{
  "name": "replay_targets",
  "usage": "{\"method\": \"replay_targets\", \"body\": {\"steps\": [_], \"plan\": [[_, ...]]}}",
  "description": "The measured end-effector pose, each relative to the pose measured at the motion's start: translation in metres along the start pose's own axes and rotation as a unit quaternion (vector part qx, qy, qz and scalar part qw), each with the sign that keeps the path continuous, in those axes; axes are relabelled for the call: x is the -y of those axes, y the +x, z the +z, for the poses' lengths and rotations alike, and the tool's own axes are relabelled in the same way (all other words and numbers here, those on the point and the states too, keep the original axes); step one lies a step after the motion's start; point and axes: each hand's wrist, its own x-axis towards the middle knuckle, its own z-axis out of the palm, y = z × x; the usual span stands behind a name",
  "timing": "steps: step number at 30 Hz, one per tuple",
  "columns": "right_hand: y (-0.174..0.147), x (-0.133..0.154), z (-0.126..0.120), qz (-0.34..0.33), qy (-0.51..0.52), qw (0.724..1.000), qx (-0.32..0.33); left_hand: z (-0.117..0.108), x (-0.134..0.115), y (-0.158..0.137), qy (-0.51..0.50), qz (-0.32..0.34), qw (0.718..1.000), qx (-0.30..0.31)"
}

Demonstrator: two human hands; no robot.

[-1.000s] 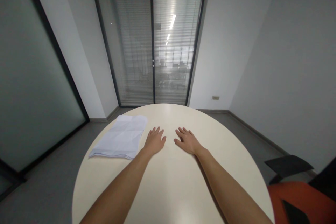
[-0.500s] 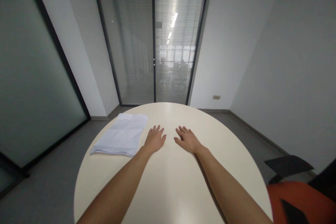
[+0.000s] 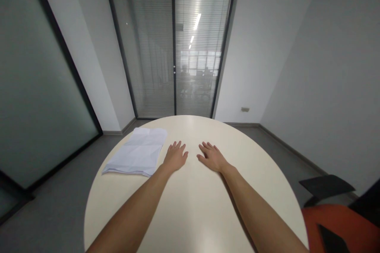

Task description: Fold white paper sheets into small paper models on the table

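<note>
My left hand lies palm down on the cream round table, fingers spread and holding nothing. Just to its left is a folded white cloth, flat on the table with crease lines across it. The cloth's right edge comes close to my left wrist; whether they touch I cannot tell. My right hand rests on the tabletop a short way to the right, its fingers apart and nothing in it. A narrow strip of bare table separates the two hands.
An office chair with an orange seat and a black armrest stands by the table's right side. Beyond the far edge is a glass partition with blinds in a dark frame. A wall socket sits low on the white wall.
</note>
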Motion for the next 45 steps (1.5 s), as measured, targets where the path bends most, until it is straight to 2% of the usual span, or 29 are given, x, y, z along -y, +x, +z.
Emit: {"method": "replay_targets", "body": {"steps": [11, 17, 19, 22, 25, 28, 35, 45], "plan": [[0.000, 0.001, -0.002, 0.002, 0.000, 1.000, 0.004, -0.002, -0.001, -0.001, -0.008, -0.003, 1.000, 0.000], [-0.001, 0.004, -0.003, 0.005, -0.007, 1.000, 0.006, -0.015, -0.005, -0.002, 0.019, -0.027, 0.994, -0.102], [-0.002, 0.004, -0.003, 0.007, -0.009, 1.000, 0.010, -0.023, -0.004, -0.002, 0.043, -0.071, 0.989, -0.125], [-0.002, 0.004, -0.003, 0.007, -0.009, 1.000, 0.009, -0.037, 0.004, -0.001, 0.093, -0.159, 0.975, -0.123], [-0.002, 0.004, -0.002, 0.008, -0.008, 1.000, 0.011, -0.043, 0.019, -0.001, 0.120, -0.245, 0.959, -0.080], [-0.002, 0.004, -0.002, 0.008, -0.005, 1.000, 0.010, -0.039, 0.035, -0.003, 0.121, -0.285, 0.950, -0.044], [-0.001, 0.002, 0.000, 0.005, -0.004, 1.000, 0.004, -0.026, 0.049, -0.006, 0.126, -0.261, 0.954, -0.077], [-0.001, 0.002, 0.001, 0.004, -0.011, 1.000, 0.002, -0.039, 0.049, -0.003, 0.085, -0.249, 0.963, -0.057]]}}
